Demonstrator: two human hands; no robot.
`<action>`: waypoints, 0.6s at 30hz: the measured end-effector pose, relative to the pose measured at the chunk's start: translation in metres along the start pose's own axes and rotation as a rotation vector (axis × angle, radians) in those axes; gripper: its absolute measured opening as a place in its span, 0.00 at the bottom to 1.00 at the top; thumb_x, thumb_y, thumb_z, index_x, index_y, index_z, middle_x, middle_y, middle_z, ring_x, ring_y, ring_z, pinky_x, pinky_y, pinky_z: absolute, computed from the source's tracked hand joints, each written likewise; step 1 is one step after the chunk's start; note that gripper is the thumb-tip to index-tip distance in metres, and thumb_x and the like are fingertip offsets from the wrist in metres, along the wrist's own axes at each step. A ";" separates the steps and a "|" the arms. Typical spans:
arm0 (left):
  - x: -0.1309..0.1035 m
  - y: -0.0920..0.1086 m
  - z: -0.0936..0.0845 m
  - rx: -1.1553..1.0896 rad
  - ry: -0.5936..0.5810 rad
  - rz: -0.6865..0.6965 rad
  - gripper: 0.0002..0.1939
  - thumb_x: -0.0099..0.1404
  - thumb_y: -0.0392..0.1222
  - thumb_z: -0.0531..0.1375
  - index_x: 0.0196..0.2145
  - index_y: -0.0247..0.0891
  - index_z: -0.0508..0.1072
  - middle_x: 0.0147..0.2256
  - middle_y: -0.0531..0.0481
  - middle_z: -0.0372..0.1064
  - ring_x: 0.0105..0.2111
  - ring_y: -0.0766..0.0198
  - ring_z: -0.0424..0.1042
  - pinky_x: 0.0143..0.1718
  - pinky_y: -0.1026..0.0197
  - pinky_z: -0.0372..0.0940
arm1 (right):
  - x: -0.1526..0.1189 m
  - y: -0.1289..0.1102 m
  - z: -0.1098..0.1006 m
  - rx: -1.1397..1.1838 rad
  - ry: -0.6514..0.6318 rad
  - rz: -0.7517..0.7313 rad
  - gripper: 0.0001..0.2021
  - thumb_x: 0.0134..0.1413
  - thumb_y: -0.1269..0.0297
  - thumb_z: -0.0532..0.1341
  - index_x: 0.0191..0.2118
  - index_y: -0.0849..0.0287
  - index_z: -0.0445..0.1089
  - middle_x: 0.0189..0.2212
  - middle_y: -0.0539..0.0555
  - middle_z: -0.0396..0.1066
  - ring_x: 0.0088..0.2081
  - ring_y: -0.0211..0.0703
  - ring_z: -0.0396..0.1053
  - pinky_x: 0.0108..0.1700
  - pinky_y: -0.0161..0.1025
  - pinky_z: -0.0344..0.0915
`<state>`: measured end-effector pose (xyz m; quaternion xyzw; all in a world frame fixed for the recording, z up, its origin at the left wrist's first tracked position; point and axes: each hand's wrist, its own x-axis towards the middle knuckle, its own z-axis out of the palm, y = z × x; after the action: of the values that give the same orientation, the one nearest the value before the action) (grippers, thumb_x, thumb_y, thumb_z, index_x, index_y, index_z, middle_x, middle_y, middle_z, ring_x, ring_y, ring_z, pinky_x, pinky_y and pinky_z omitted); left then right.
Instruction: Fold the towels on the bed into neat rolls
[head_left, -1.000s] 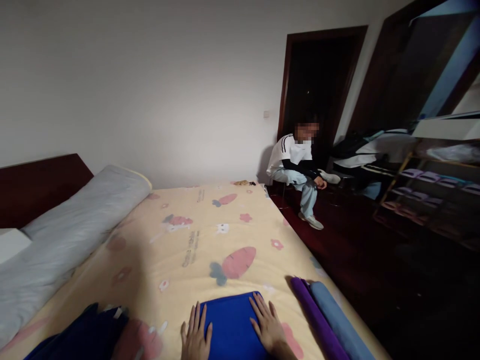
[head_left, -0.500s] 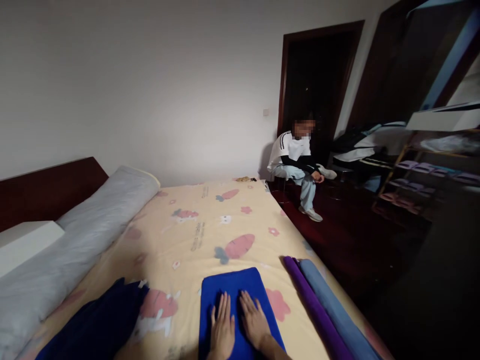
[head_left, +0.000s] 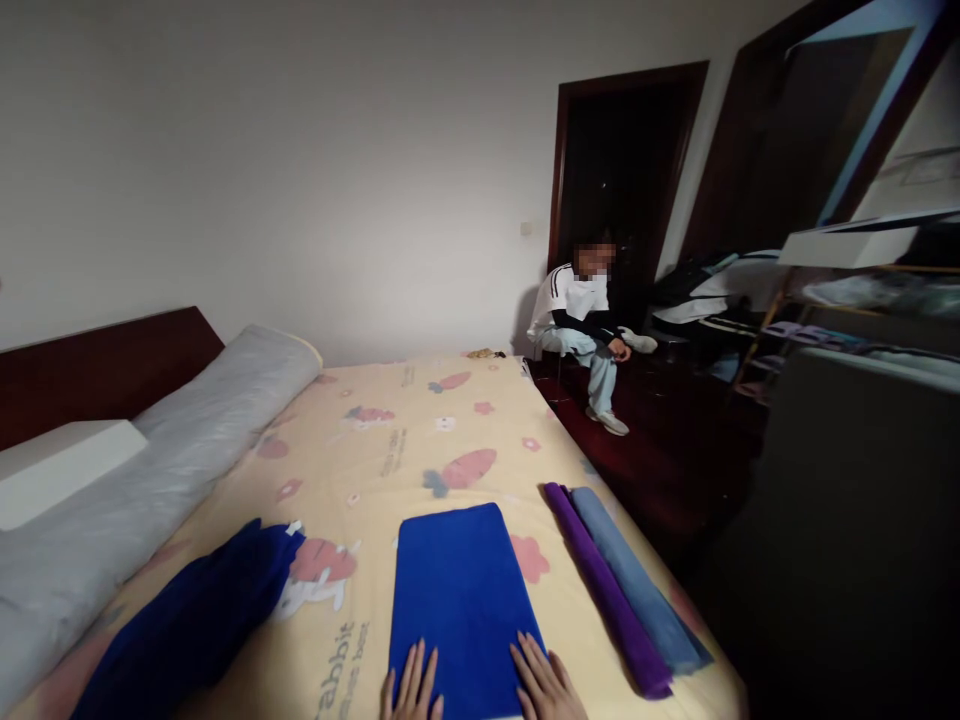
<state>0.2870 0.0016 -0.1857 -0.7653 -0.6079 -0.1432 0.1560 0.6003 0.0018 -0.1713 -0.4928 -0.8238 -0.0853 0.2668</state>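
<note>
A blue cloth (head_left: 461,585), folded into a flat rectangle, lies on the patterned bed sheet (head_left: 390,400). My left hand (head_left: 412,688) rests on its near left corner, fingers stretched out. Over the near right edge lies my right hand (head_left: 546,682), its fingers spread and flat, partly on the cloth. Neither hand grips anything, and both wrists are out of view. To the right are a purple rolled cloth (head_left: 607,590) and a grey-blue rolled cloth (head_left: 637,580), side by side. A crumpled dark blue cloth (head_left: 195,620) with a white tag lies to the left.
A long grey pillow (head_left: 225,400) and a white box (head_left: 71,470) are by the dark headboard (head_left: 112,370). Beyond the bed, a person (head_left: 577,310) sits near a doorway. A dark cabinet (head_left: 862,520) and a shoe rack (head_left: 765,340) stand at right.
My hands have slid from the middle of the blue cloth back toward its near edge and farther apart. The view has shifted, showing more of the cabinet and the rolled cloths.
</note>
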 end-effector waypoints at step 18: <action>0.011 0.068 -0.033 -0.253 -0.310 -0.020 0.28 0.68 0.44 0.46 0.65 0.52 0.47 0.66 0.57 0.49 0.65 0.60 0.56 0.63 0.51 0.56 | 0.031 -0.071 -0.001 0.213 -0.249 -0.003 0.26 0.65 0.64 0.50 0.68 0.52 0.52 0.65 0.53 0.56 0.64 0.47 0.58 0.61 0.45 0.61</action>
<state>0.3548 -0.0168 -0.1551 -0.7857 -0.6092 -0.1004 -0.0384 0.5286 -0.0102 -0.1451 -0.4674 -0.8555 0.0639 0.2135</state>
